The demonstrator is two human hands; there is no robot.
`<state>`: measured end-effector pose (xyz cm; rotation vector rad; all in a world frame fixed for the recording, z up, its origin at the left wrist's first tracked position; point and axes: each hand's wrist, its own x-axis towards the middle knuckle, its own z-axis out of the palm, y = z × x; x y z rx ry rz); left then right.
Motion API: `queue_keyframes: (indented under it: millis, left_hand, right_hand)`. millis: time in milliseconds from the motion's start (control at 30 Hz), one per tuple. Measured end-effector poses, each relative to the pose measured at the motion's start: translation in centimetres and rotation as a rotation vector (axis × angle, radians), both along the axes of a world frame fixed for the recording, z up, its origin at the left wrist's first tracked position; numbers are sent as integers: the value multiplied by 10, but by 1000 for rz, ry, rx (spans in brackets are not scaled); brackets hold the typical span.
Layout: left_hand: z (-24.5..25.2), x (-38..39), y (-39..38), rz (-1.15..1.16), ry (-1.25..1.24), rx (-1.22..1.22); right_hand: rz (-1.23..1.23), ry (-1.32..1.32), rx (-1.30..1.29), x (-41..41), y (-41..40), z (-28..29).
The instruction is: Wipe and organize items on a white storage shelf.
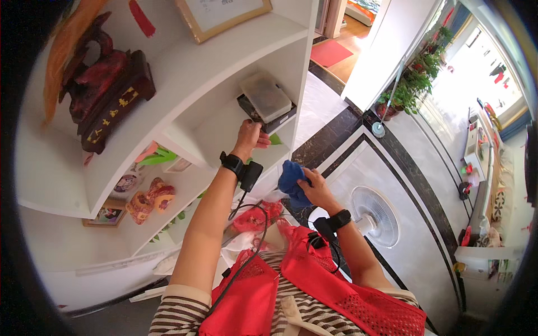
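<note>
My left hand (252,137) is at the front edge of a dark flat box (279,122) in a white shelf compartment; its fingertips touch or grip the box's corner, partly hidden. On top of that box lies a translucent plastic case (266,96). My right hand (316,185) holds a crumpled blue cloth (294,181) in front of the shelf, lower and to the right of my left hand.
A dark red carved ornament (113,101) and a framed sheet (227,17) stand on the upper shelf. Below are a patterned figurine (149,200) and a photo frame (105,214). A white fan (375,216) stands on the floor at right, a mop (378,129) beyond it.
</note>
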<state>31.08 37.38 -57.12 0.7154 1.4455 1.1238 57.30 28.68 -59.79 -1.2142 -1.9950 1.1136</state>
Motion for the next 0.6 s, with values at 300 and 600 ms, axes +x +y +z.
queue_keyframes:
  millis: [300, 600]
  left_hand:
    - [10, -2, 8, -41, -3, -53]
    - [13, -2, 17, -161, 41, -23]
  right_hand:
    - [-173, 51, -27, 25, 5, -2]
    - [-143, 128, -6, 13, 1, -8]
